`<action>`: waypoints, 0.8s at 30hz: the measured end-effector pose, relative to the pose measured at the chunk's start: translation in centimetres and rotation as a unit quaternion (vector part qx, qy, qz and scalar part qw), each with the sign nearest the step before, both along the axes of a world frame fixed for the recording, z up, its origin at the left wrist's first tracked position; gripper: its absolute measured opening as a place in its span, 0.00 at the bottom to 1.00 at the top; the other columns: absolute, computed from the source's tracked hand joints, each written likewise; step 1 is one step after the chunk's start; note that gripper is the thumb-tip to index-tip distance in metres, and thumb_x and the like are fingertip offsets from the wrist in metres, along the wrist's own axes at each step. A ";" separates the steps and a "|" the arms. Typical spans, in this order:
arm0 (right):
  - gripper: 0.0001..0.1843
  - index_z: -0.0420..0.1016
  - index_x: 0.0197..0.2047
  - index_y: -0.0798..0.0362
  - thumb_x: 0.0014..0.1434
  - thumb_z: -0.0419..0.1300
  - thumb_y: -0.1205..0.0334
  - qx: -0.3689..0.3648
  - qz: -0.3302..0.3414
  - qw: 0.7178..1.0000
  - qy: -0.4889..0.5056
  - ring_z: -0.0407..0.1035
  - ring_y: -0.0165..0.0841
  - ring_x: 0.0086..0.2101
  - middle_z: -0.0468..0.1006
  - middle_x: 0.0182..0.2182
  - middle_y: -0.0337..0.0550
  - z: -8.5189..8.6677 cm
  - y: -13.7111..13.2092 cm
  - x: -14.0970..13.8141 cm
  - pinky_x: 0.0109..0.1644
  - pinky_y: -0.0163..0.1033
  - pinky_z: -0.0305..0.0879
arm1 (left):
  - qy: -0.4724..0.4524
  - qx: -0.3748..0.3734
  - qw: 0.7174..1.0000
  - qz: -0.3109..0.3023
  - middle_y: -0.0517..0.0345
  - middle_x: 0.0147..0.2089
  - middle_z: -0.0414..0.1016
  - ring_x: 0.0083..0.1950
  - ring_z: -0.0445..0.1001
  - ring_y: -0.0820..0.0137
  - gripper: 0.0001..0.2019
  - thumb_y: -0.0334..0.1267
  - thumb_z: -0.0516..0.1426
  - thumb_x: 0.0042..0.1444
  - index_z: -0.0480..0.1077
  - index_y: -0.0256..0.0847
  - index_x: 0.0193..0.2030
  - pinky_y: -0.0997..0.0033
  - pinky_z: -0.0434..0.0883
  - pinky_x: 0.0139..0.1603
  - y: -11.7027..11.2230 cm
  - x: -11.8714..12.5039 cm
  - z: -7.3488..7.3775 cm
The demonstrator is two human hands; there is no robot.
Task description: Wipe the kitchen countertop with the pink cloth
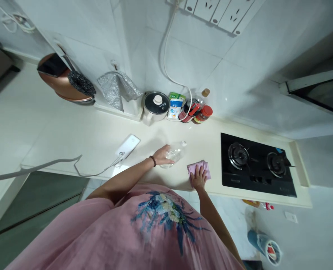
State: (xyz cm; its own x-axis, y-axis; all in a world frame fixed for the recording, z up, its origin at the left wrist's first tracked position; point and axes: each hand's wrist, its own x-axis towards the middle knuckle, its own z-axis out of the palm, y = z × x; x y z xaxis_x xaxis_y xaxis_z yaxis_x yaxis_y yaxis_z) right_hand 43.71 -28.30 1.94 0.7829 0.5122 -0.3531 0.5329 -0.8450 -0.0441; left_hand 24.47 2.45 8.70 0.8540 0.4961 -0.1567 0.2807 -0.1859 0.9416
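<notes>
My left hand (162, 155), with a dark beaded bracelet at the wrist, is closed around a clear bottle (178, 152) over the pale countertop (144, 168). The bottle's cap end points up and right; whether it stands or lies I cannot tell. To the right, my right hand (198, 177) lies flat with fingers spread on a pink cloth (206, 168), which rests on the counter near the front edge. Left of the bottle is a white phone-like device (130, 144) with a cable attached.
Along the wall stand a small lidded pot (156, 107), a white-and-blue packet (174, 108) and jars, one a red-lidded jar (204, 113). A black gas stove (258, 165) is at right. A silvery cloth (116, 88) and a copper-coloured pan (54, 80) are at left. A white cord (166, 56) hangs down.
</notes>
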 end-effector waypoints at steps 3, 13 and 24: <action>0.43 0.39 0.83 0.44 0.71 0.35 0.38 0.010 -0.009 1.000 -0.006 0.32 0.54 0.79 0.37 0.83 0.47 -0.3 0.0 0.1 0.78 0.68 0.40 | 0.117 -0.047 0.990 -0.065 0.52 0.44 0.82 0.46 0.81 0.57 0.28 0.58 0.70 0.47 0.77 0.41 0.48 0.62 0.76 0.50 1.2 -2.9 1.1; 0.41 0.33 0.83 0.40 0.73 0.36 0.40 0.015 0.015 0.999 -0.043 0.37 0.56 0.78 0.38 0.83 0.48 -0.7 -0.4 -0.3 0.75 0.72 0.43 | 0.317 -0.131 0.918 -0.202 0.50 0.25 0.76 0.33 0.79 0.54 0.25 0.64 0.70 0.42 0.76 0.42 0.25 0.59 0.73 0.39 -2.2 -0.1 0.8; 0.41 0.38 0.84 0.45 0.73 0.35 0.41 0.012 0.004 0.999 -0.037 0.33 0.56 0.78 0.38 0.83 0.50 -0.4 0.0 -0.6 0.75 0.73 0.43 | 0.057 -0.097 0.992 -0.049 0.54 0.49 0.83 0.50 0.81 0.57 0.34 0.55 0.73 0.41 0.76 0.41 0.53 0.62 0.76 0.52 0.8 -5.5 0.9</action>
